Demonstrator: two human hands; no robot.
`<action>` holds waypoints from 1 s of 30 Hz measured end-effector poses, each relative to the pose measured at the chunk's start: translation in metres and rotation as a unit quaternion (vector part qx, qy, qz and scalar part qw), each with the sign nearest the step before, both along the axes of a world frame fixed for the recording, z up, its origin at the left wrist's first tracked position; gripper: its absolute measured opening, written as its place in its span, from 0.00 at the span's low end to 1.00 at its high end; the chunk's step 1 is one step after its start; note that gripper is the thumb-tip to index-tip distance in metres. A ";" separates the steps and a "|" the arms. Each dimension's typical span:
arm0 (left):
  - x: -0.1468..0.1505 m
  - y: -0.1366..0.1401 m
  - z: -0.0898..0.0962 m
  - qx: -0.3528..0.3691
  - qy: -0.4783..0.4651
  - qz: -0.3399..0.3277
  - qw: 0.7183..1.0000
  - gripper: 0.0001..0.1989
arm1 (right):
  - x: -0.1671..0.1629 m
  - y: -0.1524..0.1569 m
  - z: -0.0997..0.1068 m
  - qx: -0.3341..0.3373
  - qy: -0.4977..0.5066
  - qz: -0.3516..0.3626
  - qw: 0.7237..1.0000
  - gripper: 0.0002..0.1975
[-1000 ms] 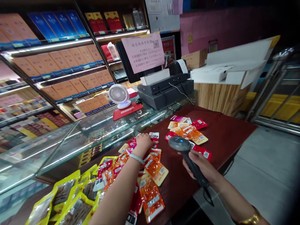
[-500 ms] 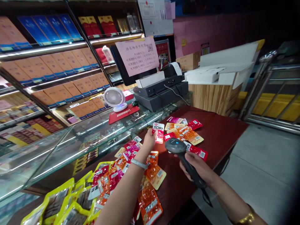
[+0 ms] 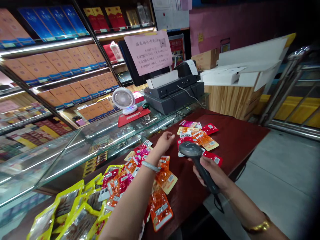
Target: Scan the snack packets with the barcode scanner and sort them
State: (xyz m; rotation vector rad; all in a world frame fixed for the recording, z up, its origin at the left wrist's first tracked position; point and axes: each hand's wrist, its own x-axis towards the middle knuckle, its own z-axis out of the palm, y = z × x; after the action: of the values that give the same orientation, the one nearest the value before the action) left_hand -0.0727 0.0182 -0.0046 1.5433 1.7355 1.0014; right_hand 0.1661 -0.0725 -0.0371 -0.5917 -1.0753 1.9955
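My right hand (image 3: 212,170) grips a black barcode scanner (image 3: 191,150) by its handle, its head over the edge of the farther packet pile. My left hand (image 3: 165,141) is above the dark red tabletop with its fingers stretched out and nothing in them. Just right of it, a red and white snack packet (image 3: 184,139) lies on that pile, partly behind the scanner. Orange packets (image 3: 206,140) and red ones lie around it. Under and beside my left forearm spreads another heap of red, pink and orange snack packets (image 3: 160,206). Yellow-edged snack bags (image 3: 77,220) lie at the near left.
A glass display counter (image 3: 82,146) runs along the left, bearing a small white fan (image 3: 123,99) on a red folder. Behind stand a monitor with a pink notice (image 3: 148,53) and a dark cash drawer (image 3: 165,100). A metal railing (image 3: 282,86) stands at right.
My left hand has let go of the red and white packet, which now lies on the farther pile. The scanner's blue light no longer shows. The view has shifted slightly.
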 end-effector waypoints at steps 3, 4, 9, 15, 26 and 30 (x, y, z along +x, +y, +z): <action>-0.025 -0.032 0.022 -0.063 0.301 -0.056 0.950 0.15 | 0.001 -0.001 0.004 -0.008 -0.002 0.003 1.000 0.26; -0.032 -0.043 0.027 -0.084 0.363 -0.067 0.926 0.15 | 0.002 -0.001 0.005 -0.010 -0.003 0.004 1.000 0.26; -0.043 -0.073 0.031 -0.118 0.449 -0.080 0.882 0.17 | 0.002 -0.001 0.005 -0.006 -0.002 0.011 1.000 0.26; -0.048 -0.064 0.016 -0.105 0.332 -0.076 0.934 0.06 | 0.001 0.000 -0.002 -0.009 0.017 0.013 1.000 0.26; -0.044 -0.042 0.030 0.046 0.098 0.147 0.983 0.09 | 0.000 0.000 -0.001 -0.002 0.003 0.024 1.000 0.28; -0.035 -0.037 0.035 0.069 0.096 0.155 0.981 0.09 | 0.000 0.000 0.000 -0.001 -0.003 0.021 1.000 0.29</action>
State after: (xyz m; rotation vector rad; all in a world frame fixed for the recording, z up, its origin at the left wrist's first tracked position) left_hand -0.1080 -0.0184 0.0302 1.5272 2.1295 1.1778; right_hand 0.1657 -0.0726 -0.0371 -0.5804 -1.0988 2.0327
